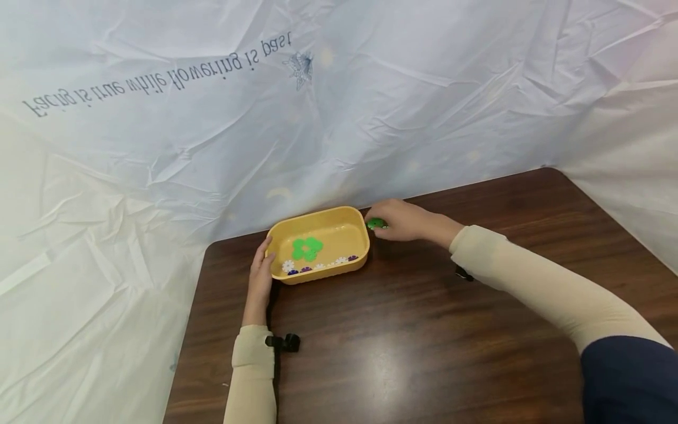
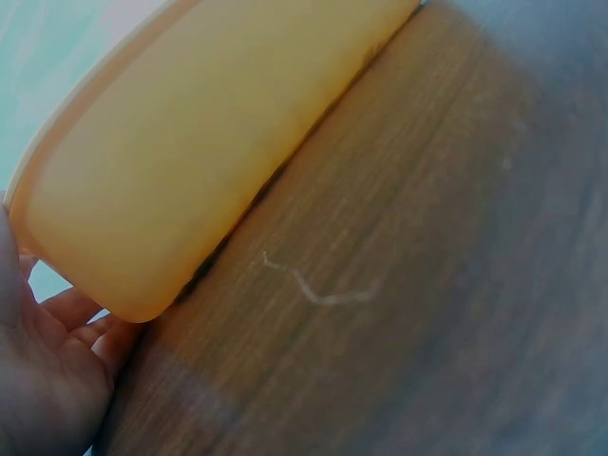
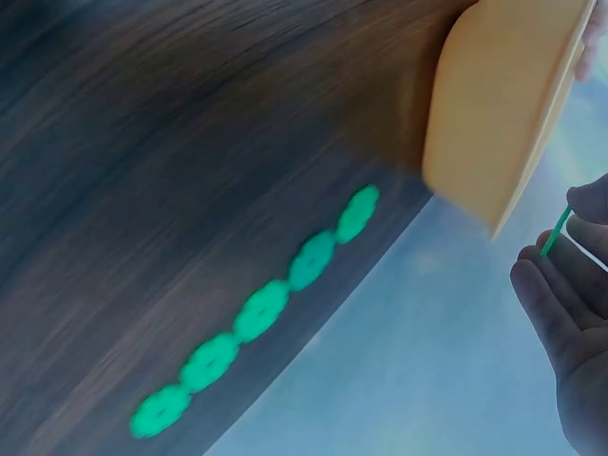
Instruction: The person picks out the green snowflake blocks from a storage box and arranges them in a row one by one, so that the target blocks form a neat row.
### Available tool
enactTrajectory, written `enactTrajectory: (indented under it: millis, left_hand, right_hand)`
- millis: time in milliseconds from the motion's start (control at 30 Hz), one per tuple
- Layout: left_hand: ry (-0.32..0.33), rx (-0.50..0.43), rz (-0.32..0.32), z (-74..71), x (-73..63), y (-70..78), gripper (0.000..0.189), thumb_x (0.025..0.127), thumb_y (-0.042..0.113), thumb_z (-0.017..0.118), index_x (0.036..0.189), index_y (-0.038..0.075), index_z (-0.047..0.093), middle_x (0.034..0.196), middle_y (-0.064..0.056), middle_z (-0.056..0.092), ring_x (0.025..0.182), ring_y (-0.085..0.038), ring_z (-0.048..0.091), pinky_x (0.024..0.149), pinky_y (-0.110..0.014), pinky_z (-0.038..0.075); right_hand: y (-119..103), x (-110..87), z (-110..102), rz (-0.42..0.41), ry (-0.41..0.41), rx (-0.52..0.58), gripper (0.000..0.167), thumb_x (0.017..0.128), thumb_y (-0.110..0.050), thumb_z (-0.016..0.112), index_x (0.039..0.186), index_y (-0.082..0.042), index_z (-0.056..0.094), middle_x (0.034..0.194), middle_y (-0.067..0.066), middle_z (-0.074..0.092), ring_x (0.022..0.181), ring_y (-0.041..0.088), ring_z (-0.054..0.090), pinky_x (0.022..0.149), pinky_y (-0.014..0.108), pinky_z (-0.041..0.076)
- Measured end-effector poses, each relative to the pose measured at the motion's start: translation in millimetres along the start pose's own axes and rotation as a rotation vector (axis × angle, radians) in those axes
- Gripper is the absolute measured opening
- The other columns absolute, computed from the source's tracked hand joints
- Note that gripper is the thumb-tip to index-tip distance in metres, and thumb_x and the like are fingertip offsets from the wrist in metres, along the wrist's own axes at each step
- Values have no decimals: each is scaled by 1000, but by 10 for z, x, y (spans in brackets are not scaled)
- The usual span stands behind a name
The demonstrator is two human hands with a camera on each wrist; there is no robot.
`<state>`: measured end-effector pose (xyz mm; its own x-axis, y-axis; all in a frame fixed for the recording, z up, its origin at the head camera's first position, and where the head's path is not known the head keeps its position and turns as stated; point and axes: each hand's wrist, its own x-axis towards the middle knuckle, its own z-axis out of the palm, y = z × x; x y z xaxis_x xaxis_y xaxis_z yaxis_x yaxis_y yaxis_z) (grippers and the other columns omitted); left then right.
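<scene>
A yellow plastic basin sits near the table's far edge. At its left end my left hand grips the rim, fingers along the outer wall. Just right of the basin, my right hand pinches a thin green snowflake disc, seen edge-on in the right wrist view. Several green snowflake discs lie in a row on the table in that view, largely hidden in the head view. Inside the basin are bright green discs joined in a ring, with white snowflake discs and purple ones along the near wall.
The dark wooden table spreads in front of the basin and to its right. A pale printed sheet hangs behind the table and down both sides. Black wrist mounts are strapped on both forearms.
</scene>
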<state>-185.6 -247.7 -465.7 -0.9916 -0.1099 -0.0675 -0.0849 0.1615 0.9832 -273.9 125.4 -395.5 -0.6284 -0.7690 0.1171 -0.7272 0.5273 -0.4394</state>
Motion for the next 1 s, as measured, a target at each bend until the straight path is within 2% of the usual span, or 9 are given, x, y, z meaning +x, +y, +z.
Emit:
enactTrajectory:
  millis: [167,267,400,500,633,800,900,1000]
  left_hand:
    - [7,9,-9,-26,98,-156,53,114,15,39,167,12,33,175,-8,18,160,-29,13,127,-52,16]
    - [13,15,-5,-34,178,-296,52,115,19,38,167,17,34,175,-3,20,160,-25,14,127,-50,16]
    - [19,22,4,-31,199,-358,52,115,22,39,167,20,35,175,-1,21,159,-24,16,126,-49,18]
    - [29,2,-3,-45,195,-371,52,115,21,40,167,19,36,175,-2,21,159,-25,18,125,-49,20]
    - [26,-16,-16,-58,175,-308,52,114,18,40,167,17,36,175,-3,20,159,-26,16,126,-49,19]
    - [-4,-13,-27,-18,65,-77,53,114,14,39,167,12,34,175,-7,18,160,-28,15,126,-50,18]
    - [-5,-11,-29,0,14,6,54,113,13,40,167,12,33,175,-8,17,159,-30,16,125,-52,19]
    - [-6,-8,-22,6,9,15,55,113,13,40,167,12,32,176,-9,16,159,-32,16,125,-53,20]
  right_hand:
    - [157,-203,-91,64,7,-8,31,99,-8,68,129,-1,73,121,13,72,98,24,68,88,44,56]
    - [270,-345,-147,97,14,-12,32,99,-7,67,130,0,72,128,16,71,100,25,68,88,47,55]
    - [402,-528,-237,142,27,-2,34,99,-4,67,133,3,69,135,22,67,77,20,61,82,47,51]
    - [496,-622,-268,150,32,-7,34,100,-3,65,133,4,68,135,24,66,70,16,55,80,46,49]
    - [601,-722,-271,159,34,-18,33,99,-1,65,131,5,69,131,23,67,82,18,61,80,46,52]
    - [715,-871,-263,188,47,-24,32,98,1,67,129,7,69,129,25,68,98,31,68,83,50,54]
    - [782,-950,-258,200,49,-37,31,98,1,67,128,8,69,128,25,68,95,30,68,80,49,54]
    - [855,-1017,-251,212,50,-47,30,97,2,67,126,9,70,126,27,68,92,29,68,78,48,53]
